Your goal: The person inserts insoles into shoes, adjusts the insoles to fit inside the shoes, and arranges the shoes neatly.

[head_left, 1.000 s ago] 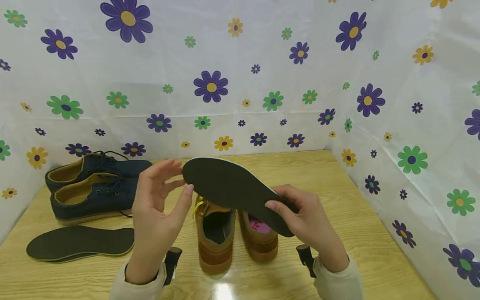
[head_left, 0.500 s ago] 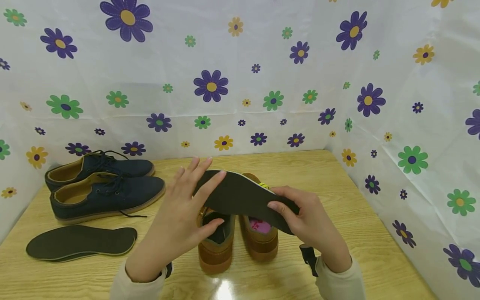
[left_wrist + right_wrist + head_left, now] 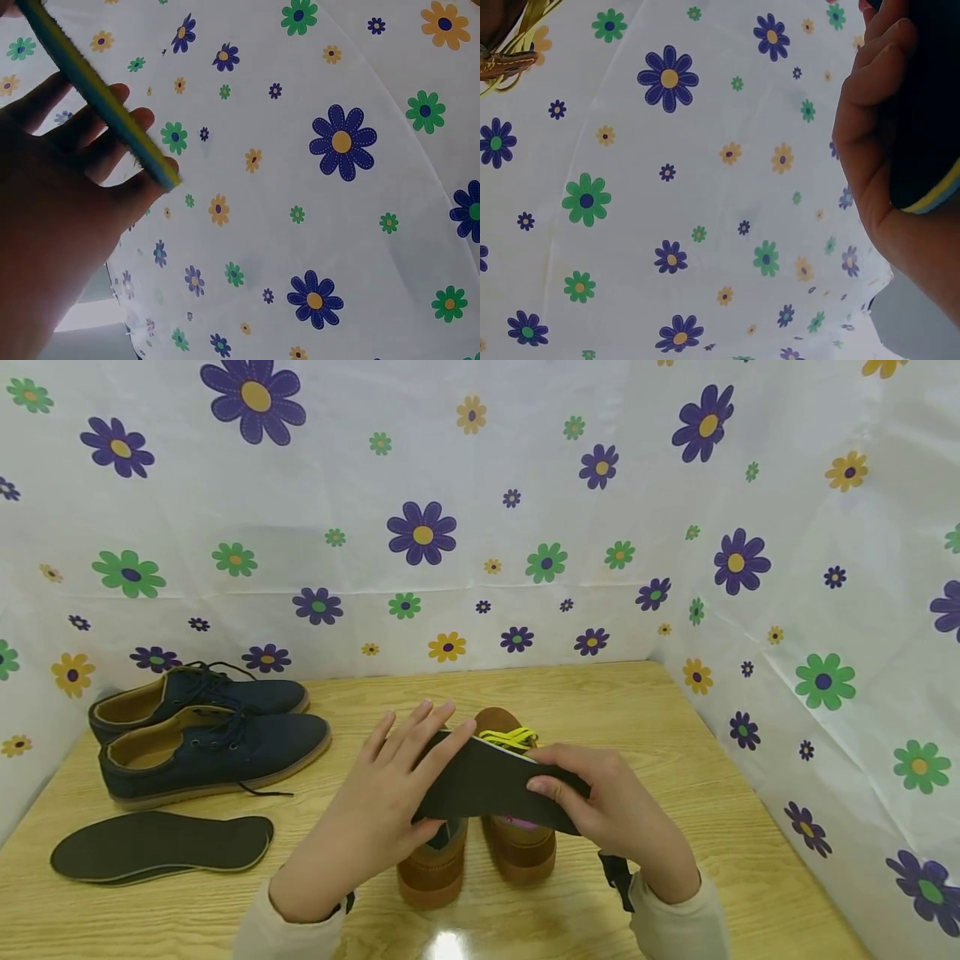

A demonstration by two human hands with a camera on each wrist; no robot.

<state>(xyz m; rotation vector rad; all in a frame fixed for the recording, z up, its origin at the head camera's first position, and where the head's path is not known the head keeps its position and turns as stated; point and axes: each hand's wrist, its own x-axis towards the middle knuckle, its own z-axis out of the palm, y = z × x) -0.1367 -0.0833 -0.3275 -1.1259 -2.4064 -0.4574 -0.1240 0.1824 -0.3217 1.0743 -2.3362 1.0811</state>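
Note:
My right hand (image 3: 611, 793) pinches one end of a black insole (image 3: 487, 789) between thumb and fingers, holding it tilted above two brown shoes. Across the insole's other end lie the spread, straight fingers of my left hand (image 3: 390, 785), and its thumb touches the lower edge. In the left wrist view this insole (image 3: 105, 97) appears edge-on, yellow and blue-green, against the fingers. The left brown shoe (image 3: 431, 877) is largely covered by hand and insole. Yellow laces and a strip of pink inside show on the right brown shoe (image 3: 521, 852).
Two navy lace-up shoes (image 3: 255, 743) stand at the table's left, one behind the other. Before them lies a stacked pair of dark insoles (image 3: 161, 843). A flower-print curtain (image 3: 480, 510) encloses the back and sides of the wooden table (image 3: 675, 735).
My left hand has come over from beside the insole's far end and laid its fingers across it. That end has dropped and shifted right; the right hand keeps its hold.

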